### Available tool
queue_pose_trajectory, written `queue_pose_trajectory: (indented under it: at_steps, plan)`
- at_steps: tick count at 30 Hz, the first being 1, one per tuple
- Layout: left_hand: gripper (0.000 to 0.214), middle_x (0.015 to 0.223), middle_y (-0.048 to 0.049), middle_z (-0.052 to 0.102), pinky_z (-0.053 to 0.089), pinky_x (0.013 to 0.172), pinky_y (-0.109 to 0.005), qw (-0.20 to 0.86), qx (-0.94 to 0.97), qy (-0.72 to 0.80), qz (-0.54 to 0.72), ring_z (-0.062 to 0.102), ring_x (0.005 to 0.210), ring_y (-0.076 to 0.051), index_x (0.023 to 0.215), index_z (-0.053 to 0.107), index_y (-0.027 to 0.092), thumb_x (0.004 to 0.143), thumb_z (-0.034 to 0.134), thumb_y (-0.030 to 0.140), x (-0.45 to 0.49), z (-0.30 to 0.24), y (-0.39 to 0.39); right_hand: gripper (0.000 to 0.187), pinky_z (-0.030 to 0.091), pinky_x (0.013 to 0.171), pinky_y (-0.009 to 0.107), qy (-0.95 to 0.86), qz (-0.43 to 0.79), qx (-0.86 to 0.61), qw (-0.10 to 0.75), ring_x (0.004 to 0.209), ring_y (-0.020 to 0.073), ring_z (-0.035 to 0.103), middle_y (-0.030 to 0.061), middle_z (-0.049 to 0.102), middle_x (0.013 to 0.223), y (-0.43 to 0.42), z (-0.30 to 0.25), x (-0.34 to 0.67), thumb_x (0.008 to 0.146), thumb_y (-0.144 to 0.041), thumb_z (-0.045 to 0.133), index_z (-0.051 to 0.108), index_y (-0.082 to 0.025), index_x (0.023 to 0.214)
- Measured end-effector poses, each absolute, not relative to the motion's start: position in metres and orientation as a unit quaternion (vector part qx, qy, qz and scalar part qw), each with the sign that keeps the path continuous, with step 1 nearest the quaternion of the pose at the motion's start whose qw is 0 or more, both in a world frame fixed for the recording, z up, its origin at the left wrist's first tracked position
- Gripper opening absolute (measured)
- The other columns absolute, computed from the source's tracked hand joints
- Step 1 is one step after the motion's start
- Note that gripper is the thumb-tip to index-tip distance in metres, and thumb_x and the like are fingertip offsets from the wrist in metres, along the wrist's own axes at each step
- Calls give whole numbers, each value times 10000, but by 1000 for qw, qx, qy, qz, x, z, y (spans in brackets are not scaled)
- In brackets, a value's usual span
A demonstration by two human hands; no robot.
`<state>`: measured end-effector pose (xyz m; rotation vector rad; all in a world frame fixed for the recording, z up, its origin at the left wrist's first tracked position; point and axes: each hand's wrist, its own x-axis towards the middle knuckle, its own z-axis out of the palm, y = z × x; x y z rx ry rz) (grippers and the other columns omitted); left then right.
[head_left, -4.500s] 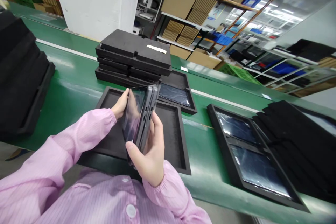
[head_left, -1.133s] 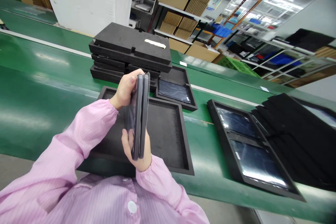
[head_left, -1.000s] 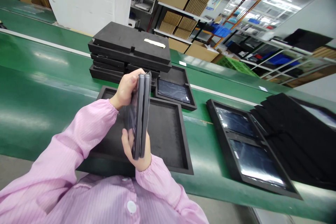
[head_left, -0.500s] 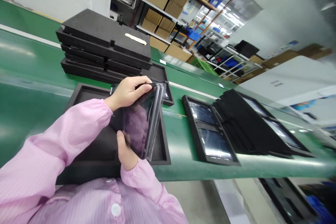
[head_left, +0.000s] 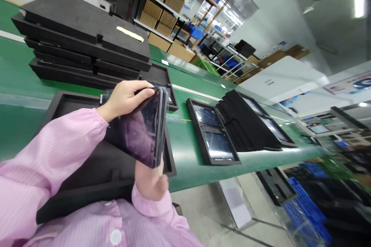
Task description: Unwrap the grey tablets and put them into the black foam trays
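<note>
I hold two dark tablets [head_left: 139, 131] pressed together, tilted with a glossy screen facing left, over a black foam tray [head_left: 72, 102] on the green belt [head_left: 185, 154]. My left hand [head_left: 124, 98] grips their top edge, fingers curled over it. My right hand [head_left: 150, 181] supports the bottom edge from below; its fingers are mostly hidden behind the tablets.
A stack of black foam trays [head_left: 81, 46] stands behind on the belt. A small tray [head_left: 162, 79] lies just past the tablets. To the right, a tray with two tablets [head_left: 211, 131] and more black foam [head_left: 246, 123]. Shelves with cardboard boxes [head_left: 162, 7] stand beyond.
My view has swung to the right and tilted. The tablets have turned from edge-on to screen facing left and leaned further over; both hands stay on them.
</note>
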<state>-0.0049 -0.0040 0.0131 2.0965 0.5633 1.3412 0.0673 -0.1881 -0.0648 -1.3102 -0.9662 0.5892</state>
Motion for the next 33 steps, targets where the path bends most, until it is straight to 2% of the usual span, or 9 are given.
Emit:
queue_pose_trajectory:
  at_steps: [1, 2, 6, 9, 14, 18, 23, 28, 33]
  plan:
    - [585, 853, -59, 763, 464, 701, -262, 287, 785, 215, 506, 679, 740, -182, 895, 750, 166, 911, 421, 648, -6, 14, -3, 900, 556, 941, 519, -403, 278, -552, 675, 1108, 310, 687, 170, 722, 1139, -188, -55, 72, 848, -811, 154, 665, -166, 1210]
    - [579, 845, -55, 762, 463, 693, -264, 284, 783, 219, 508, 678, 731, -182, 887, 751, 171, 910, 423, 647, -6, 14, -3, 823, 548, 952, 522, -381, 309, -524, 696, 1131, 310, 676, 159, 726, 1134, -187, -44, 77, 874, -760, 198, 679, -169, 1184]
    - [538, 818, -39, 760, 469, 682, -280, 273, 779, 235, 513, 680, 721, -197, 857, 758, 209, 889, 452, 651, -5, 14, -1, 385, 557, 926, 466, -321, 422, -460, 712, 1068, 297, 688, 92, 759, 1003, -178, -14, 91, 846, -495, 541, 751, -192, 954]
    - [516, 820, -38, 761, 469, 676, -287, 274, 775, 243, 515, 682, 720, -204, 854, 761, 223, 880, 469, 648, -2, 13, 1, 280, 566, 881, 425, -308, 441, -448, 714, 997, 275, 696, 59, 761, 939, -173, -8, 95, 822, -418, 601, 754, -203, 917]
    - [524, 794, -22, 760, 457, 637, -270, 261, 774, 251, 519, 665, 702, -195, 855, 763, 247, 878, 450, 667, 1, 12, 3, 286, 583, 756, 387, -277, 396, -496, 721, 833, 247, 705, 52, 754, 832, -167, -10, 94, 792, -455, 603, 736, -204, 822]
    - [518, 817, -22, 769, 450, 643, -272, 259, 774, 257, 518, 670, 715, -195, 858, 766, 248, 889, 447, 655, 2, 12, 4, 260, 563, 671, 350, -253, 407, -467, 743, 712, 212, 673, 29, 735, 766, -163, -14, 95, 799, -430, 602, 739, -209, 810]
    - [513, 823, -19, 768, 456, 651, -272, 257, 772, 263, 519, 670, 725, -197, 860, 766, 246, 896, 446, 646, 1, 12, 4, 199, 442, 546, 267, -265, 404, -480, 732, 604, 152, 534, -4, 634, 678, -164, -21, 101, 808, -374, 611, 714, -206, 779]
    - [492, 838, -17, 769, 472, 674, -285, 263, 766, 268, 523, 678, 754, -207, 860, 758, 256, 892, 457, 644, -2, 12, -1, 259, 305, 447, 234, -248, 433, -482, 720, 494, 104, 364, -30, 476, 538, -165, -16, 101, 725, -391, 685, 603, -192, 582]
    - [471, 856, -22, 769, 488, 715, -305, 266, 760, 262, 532, 686, 779, -215, 847, 747, 265, 890, 468, 643, -4, 11, -8, 313, 230, 418, 222, -246, 457, -470, 714, 453, 80, 283, -48, 403, 490, -166, -13, 101, 710, -392, 695, 533, -186, 538]
